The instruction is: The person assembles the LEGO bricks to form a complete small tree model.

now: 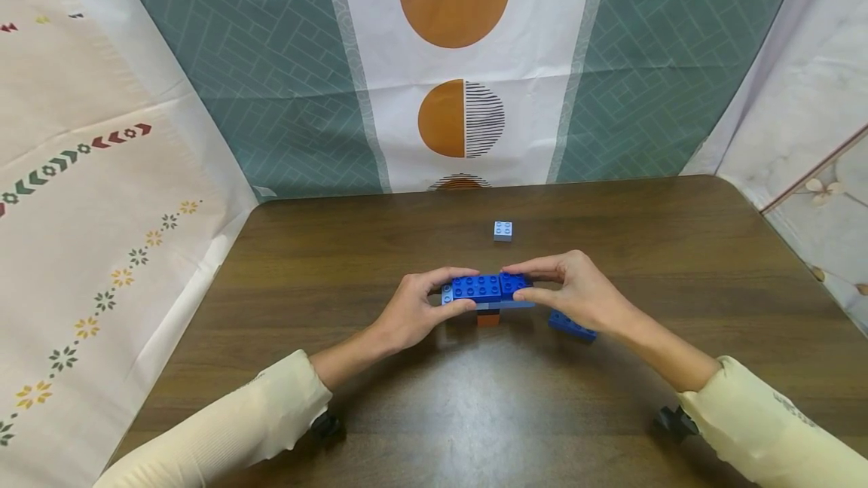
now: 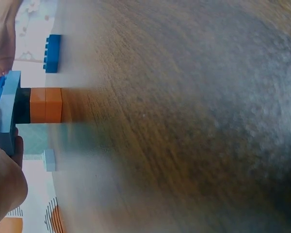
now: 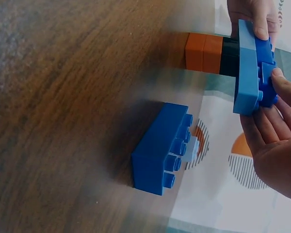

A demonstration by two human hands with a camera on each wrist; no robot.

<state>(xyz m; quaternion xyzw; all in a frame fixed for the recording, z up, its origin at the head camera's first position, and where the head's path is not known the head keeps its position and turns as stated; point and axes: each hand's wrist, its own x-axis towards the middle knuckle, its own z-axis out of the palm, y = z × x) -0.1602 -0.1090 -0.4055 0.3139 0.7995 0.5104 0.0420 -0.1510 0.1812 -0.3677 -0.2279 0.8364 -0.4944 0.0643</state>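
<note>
A toy-brick stack stands on the table: orange bricks (image 3: 203, 52) at the base, a dark brick (image 3: 229, 57) over them, then a wide light-blue layer (image 3: 247, 63). On that layer lie a long dark-blue brick (image 1: 477, 288) and, at its right end, a small dark-blue brick (image 1: 515, 286). My left hand (image 1: 417, 307) grips the long brick's left part between thumb and fingers. With thumb and fingers my right hand (image 1: 583, 292) pinches the small brick. Light-blue studs show beside the small brick in the right wrist view; whether it is fully seated I cannot tell.
A loose dark-blue brick (image 1: 573, 325) lies on the table (image 1: 339, 247) beneath my right hand, studs up. Farther back sits a small pale-blue brick (image 1: 502, 230). Patterned cloths (image 1: 271, 81) hang behind and beside the table.
</note>
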